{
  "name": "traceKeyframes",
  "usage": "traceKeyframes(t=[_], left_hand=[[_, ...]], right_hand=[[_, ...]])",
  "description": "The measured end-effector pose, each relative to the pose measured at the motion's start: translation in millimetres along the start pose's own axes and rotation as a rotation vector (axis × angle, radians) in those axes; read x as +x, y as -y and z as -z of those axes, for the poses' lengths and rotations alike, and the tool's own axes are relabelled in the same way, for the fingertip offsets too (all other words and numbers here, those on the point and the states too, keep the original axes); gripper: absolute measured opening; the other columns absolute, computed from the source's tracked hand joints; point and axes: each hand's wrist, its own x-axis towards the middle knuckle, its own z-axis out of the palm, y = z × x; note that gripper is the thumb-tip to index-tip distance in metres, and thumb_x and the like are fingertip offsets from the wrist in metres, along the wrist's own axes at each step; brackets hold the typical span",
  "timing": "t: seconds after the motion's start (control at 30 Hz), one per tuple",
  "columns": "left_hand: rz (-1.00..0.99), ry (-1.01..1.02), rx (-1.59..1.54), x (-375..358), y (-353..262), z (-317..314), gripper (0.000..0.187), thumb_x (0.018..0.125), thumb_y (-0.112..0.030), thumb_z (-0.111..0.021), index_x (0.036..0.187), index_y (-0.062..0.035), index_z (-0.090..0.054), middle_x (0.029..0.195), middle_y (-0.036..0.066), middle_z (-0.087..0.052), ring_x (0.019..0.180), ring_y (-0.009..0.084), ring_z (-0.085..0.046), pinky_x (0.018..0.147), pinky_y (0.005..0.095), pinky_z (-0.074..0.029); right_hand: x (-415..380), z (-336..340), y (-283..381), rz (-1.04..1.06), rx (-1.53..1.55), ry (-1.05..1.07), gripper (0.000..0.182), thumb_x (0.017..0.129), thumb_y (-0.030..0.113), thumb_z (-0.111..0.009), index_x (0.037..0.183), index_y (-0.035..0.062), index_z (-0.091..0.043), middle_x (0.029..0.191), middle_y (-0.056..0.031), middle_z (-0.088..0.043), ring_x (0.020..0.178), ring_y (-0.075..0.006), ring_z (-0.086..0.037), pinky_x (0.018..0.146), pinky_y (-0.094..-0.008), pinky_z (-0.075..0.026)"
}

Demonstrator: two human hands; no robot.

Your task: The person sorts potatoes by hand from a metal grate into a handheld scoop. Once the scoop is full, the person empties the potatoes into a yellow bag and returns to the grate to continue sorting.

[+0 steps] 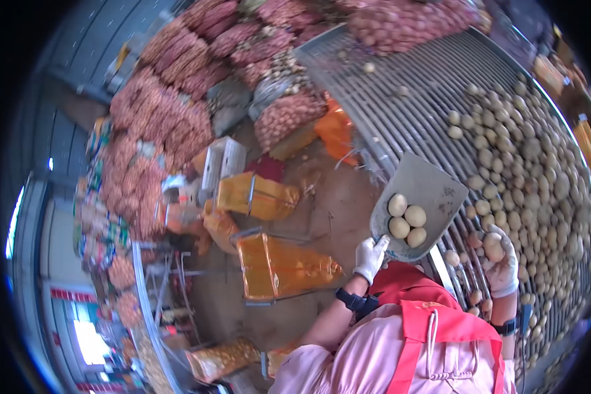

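My left hand (pixel 372 258), in a white glove, grips the near edge of a grey scoop-shaped pan (pixel 437 184). Several pale round potatoes (pixel 415 216) lie in the pan's near part, and dark dirt specks show farther up its floor. My right hand (pixel 503 269), gloved too, has its fingers curled around a brownish potato (pixel 494 247) just above a ribbed roller table (pixel 381 98). A reddish potato (pixel 475 240) lies close to that hand's left side. Many loose potatoes (pixel 538 157) are spread over the rollers to the right.
A full pink mesh sack (pixel 410 25) lies at the table's far end. Stacked mesh sacks (pixel 157 125) rise at left. Orange mesh bags on frames (pixel 289 266), a white crate (pixel 223 161) and a metal rail (pixel 152 308) stand on the floor. Another person (pixel 184 213) is bent among the bags.
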Motion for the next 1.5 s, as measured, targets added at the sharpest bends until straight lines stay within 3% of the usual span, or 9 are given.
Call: traceKeyframes(t=[0.17, 0.23, 0.43, 0.6, 0.8, 0.97, 1.13, 1.3, 1.5], left_hand=[[0.082, -0.269, -0.237, 4.1, 10.9, 82.3, 0.031, 0.091, -0.029, -0.066, 0.079, -0.0012, -0.061, 0.057, 0.004, -0.059, 0.042, 0.0126, -0.056, 0.035, 0.027, -0.043], [0.088, -0.409, -0.334, -10.7, 13.3, 124.6, 0.031, 0.091, -0.029, -0.065, 0.079, -0.0008, -0.061, 0.057, 0.005, -0.06, 0.041, 0.0129, -0.056, 0.035, 0.0266, -0.043], [0.165, -0.809, -0.41, -80.2, 53.1, 255.1, 0.029, 0.092, -0.029, -0.063, 0.083, -0.0015, -0.062, 0.058, 0.006, -0.059, 0.038, 0.0125, -0.052, 0.032, 0.0253, -0.038], [0.215, -1.118, -0.478, -146.1, 89.9, 334.6, 0.027, 0.093, -0.026, -0.061, 0.089, 0.0005, -0.062, 0.058, 0.006, -0.058, 0.038, 0.0137, -0.051, 0.032, 0.0277, -0.041], [0.231, -1.306, -0.501, -184.8, 115.1, 386.0, 0.027, 0.092, -0.027, -0.061, 0.095, -0.0005, -0.062, 0.064, 0.007, -0.058, 0.044, 0.0149, -0.052, 0.036, 0.0283, -0.043], [0.279, -1.112, -0.41, -153.3, 123.0, 400.8, 0.034, 0.093, -0.035, -0.054, 0.095, -0.002, -0.061, 0.063, 0.007, -0.056, 0.044, 0.0149, -0.049, 0.037, 0.0269, -0.038], [0.214, -0.82, -0.309, -83.3, 100.4, 383.5, 0.041, 0.093, -0.039, -0.054, 0.089, 0.0024, -0.057, 0.059, 0.009, -0.054, 0.04, 0.0172, -0.048, 0.034, 0.0295, -0.035], [0.105, -0.555, -0.293, -27.6, 63.8, 323.7, 0.04, 0.092, -0.036, -0.055, 0.086, 0.0027, -0.055, 0.058, 0.009, -0.054, 0.039, 0.0172, -0.049, 0.033, 0.0296, -0.037], [0.156, -0.309, -0.141, -18.7, -21.3, 203.2, 0.034, 0.092, -0.034, -0.056, 0.082, -0.0015, -0.056, 0.058, 0.008, -0.056, 0.038, 0.0174, -0.052, 0.031, 0.0282, -0.037]], right_hand=[[28.5, -15.8, -50.2, -0.185, -0.194, -0.167, 0.039, 0.095, 0.038, -0.054, 0.117, 0.0059, -0.057, 0.094, -0.0124, -0.066, 0.063, -0.0235, -0.065, 0.049, -0.0291, -0.053], [47.1, -29.1, -79.1, -0.387, -0.251, -0.126, 0.039, 0.094, 0.038, -0.055, 0.118, 0.0065, -0.057, 0.093, -0.0115, -0.066, 0.063, -0.0241, -0.065, 0.046, -0.0278, -0.052], [83.4, -113.7, -216.0, -0.683, -0.467, 0.151, 0.033, 0.094, 0.027, -0.057, 0.121, 0.0083, -0.057, 0.104, -0.0103, -0.064, 0.082, -0.0246, -0.066, 0.066, -0.0373, -0.056], [76.2, -243.6, -329.0, -0.93, -0.391, 0.502, 0.053, 0.095, 0.024, -0.06, 0.141, 0.005, -0.041, 0.129, -0.0131, -0.055, 0.104, -0.0259, -0.062, 0.083, -0.044, -0.056], [69.5, -292.5, -366.5, -0.703, -0.756, 0.438, 0.052, 0.094, 0.022, -0.061, 0.139, 0.0027, -0.043, 0.123, -0.0133, -0.059, 0.093, -0.0237, -0.065, 0.078, -0.0388, -0.057], [78.8, -208.6, -329.8, -0.652, -0.84, 0.237, 0.039, 0.093, 0.019, -0.062, 0.126, -0.0002, -0.057, 0.095, -0.0059, -0.067, 0.078, -0.016, -0.065, 0.068, -0.0274, -0.055], [47.7, -148.3, -239.1, -0.242, -0.964, -0.076, 0.029, 0.09, 0.017, -0.06, 0.115, 0.0031, -0.065, 0.092, -0.0036, -0.067, 0.076, -0.0105, -0.063, 0.066, -0.0249, -0.053], [3.6, -63.0, -180.8, 0.37, -1.489, -0.435, 0.036, 0.086, 0.022, -0.061, 0.117, 0.004, -0.062, 0.116, -0.0184, -0.062, 0.109, -0.0344, -0.057, 0.096, -0.0421, -0.045], [-44.4, 26.4, -129.1, 0.479, -1.783, -0.367, 0.033, 0.083, 0.024, -0.064, 0.111, 0.0069, -0.066, 0.118, -0.015, -0.063, 0.112, -0.0356, -0.056, 0.097, -0.043, -0.044]])
